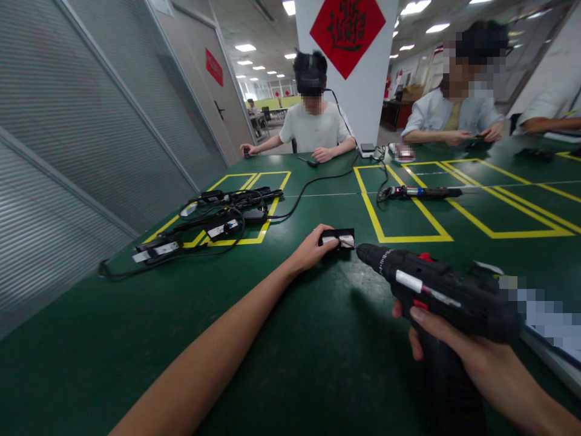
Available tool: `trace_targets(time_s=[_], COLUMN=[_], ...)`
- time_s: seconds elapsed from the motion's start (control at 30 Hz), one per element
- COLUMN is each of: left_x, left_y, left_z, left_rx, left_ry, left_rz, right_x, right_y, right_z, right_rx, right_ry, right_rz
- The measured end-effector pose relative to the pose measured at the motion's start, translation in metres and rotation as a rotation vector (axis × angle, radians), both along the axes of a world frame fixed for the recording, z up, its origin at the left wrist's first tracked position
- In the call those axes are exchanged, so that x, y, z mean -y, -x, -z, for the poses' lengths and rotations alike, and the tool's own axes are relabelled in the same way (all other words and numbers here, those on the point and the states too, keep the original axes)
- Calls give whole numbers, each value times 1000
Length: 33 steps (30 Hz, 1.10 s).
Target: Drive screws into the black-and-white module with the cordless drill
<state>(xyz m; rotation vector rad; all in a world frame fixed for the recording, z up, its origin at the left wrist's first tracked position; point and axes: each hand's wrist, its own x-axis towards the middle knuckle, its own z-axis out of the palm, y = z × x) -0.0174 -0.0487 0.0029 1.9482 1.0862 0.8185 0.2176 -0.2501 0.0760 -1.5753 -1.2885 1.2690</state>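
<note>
In my right hand (458, 339) is a black cordless drill (436, 290) with red buttons, its fingers wrapped round the grip. The chuck points left, and its tip is close to the right end of a small black box (345, 232) with a white label. My left hand (318, 245) holds this box from its left side on the green table (290, 315), with the thumb across the label. Whether the drill's bit touches the box is too small to tell.
Black adapters with cables (227, 221) lie at the left within yellow tape. A dark tool (422, 192) rests beyond the drill. Several people sit across the table, one (313, 124) wearing a headset. A blurred bluish-white item (549, 321) is at the right.
</note>
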Motion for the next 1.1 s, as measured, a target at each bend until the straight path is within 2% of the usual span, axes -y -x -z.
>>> trace_targets(time_s=[0.17, 0.37, 0.67, 0.93, 1.1], left_x=[0, -5, -6, -6, -5], left_y=[-1, 0, 0, -1, -1], left_z=[-1, 5, 6, 4, 4], left_rx=[1, -12, -20, -7, -1], left_ry=[9, -28, -47, -28, -36], left_rz=[-5, -19, -32, -27, -36], right_x=[0, 5, 8, 9, 6], right_y=[1, 0, -9, 2, 2], right_z=[-3, -5, 8, -4, -2], right_rx=[8, 63, 237, 171, 126], right_ry=[-16, 9, 58, 37, 31], right_rz=[5, -20, -133, -47, -31])
